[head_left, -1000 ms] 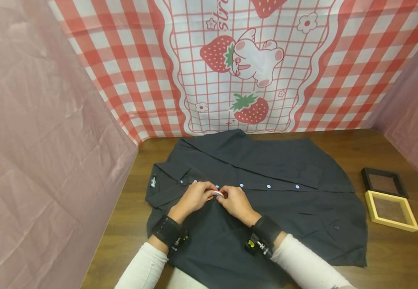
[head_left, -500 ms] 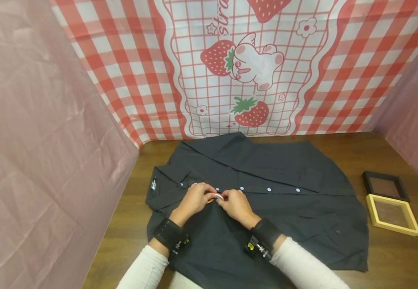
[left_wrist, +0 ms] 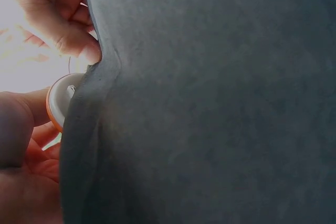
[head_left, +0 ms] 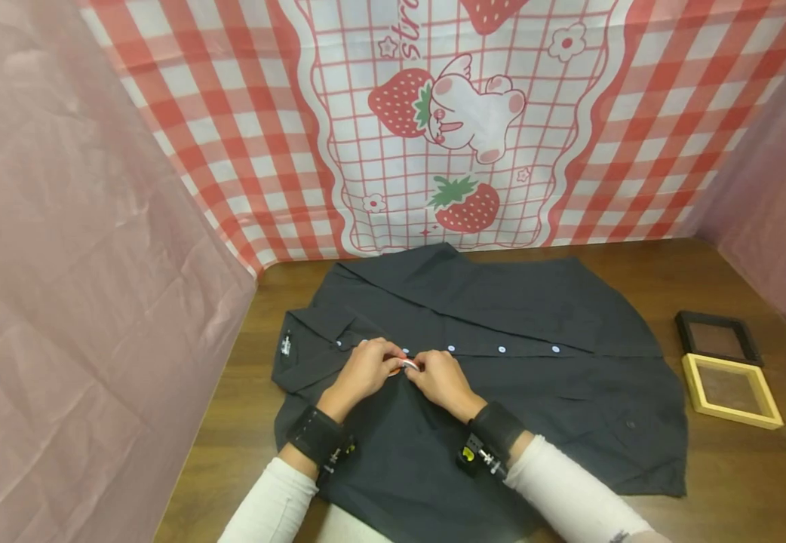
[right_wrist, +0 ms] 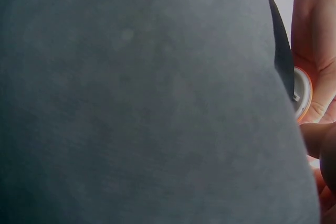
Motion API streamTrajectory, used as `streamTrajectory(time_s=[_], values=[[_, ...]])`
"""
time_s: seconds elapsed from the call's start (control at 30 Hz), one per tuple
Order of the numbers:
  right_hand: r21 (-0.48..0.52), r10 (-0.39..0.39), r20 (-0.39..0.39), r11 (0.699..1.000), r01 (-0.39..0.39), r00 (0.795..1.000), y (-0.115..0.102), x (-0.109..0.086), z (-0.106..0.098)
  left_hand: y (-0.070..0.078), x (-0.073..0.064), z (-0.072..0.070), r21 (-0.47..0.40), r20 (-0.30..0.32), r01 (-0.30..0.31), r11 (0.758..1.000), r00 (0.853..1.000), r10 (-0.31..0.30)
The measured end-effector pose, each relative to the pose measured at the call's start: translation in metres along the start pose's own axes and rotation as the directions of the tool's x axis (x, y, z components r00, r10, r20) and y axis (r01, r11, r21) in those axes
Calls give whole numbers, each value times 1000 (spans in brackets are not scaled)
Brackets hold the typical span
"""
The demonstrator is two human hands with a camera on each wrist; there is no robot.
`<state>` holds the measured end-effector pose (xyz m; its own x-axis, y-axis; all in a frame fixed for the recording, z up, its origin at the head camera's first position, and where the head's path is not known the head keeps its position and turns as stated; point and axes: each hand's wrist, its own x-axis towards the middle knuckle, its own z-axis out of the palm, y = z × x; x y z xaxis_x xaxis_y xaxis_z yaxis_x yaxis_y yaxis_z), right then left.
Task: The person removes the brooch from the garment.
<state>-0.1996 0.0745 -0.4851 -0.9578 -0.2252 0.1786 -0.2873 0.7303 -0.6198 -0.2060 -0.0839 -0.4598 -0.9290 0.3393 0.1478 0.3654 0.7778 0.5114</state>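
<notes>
The badge (left_wrist: 61, 99) stays at the shirt front between the two hands; over the last second I see almost no change, only a slight drift of the head view. The same pinches hold at the same spot, so I judge this to be slow, fine work where cloth and badge meet. I can't tell whether the pin passes through the fabric.

From the left wrist I see the badge's pale, round back with an orange rim and a small metal clasp (left_wrist: 71, 91), partly hidden behind the edge of the cloth. The left hand (head_left: 363, 373) seems to be the one pinching the badge by its rim; the right hand (head_left: 446, 383) pinches the raised cloth right beside it, as I read the wrist views.

The dark grey shirt (head_left: 529, 385) lies spread over the bench (head_left: 226, 422), its collar (head_left: 321, 324) toward my left, a line of pale buttons (head_left: 501, 349) running along the front just beyond the fingers. Well apart on the right, a black frame (head_left: 719, 338) and a yellow frame (head_left: 732, 391) lie side by side. A strawberry-patterned cloth (head_left: 474, 128) hangs behind the bench.
</notes>
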Motion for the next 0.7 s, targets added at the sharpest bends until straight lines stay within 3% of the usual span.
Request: streamTrajectory(time_s=[0.5, 0.7], values=[[-38, -33, -4, 999, 33, 999, -4, 2, -3, 0, 4, -1, -4, -7, -22, 1000, 1000, 22], [-12, -21, 15, 1000, 21, 1000, -3, 0, -2, -2, 2, 0, -20, 1, 0, 1000, 1000, 0]])
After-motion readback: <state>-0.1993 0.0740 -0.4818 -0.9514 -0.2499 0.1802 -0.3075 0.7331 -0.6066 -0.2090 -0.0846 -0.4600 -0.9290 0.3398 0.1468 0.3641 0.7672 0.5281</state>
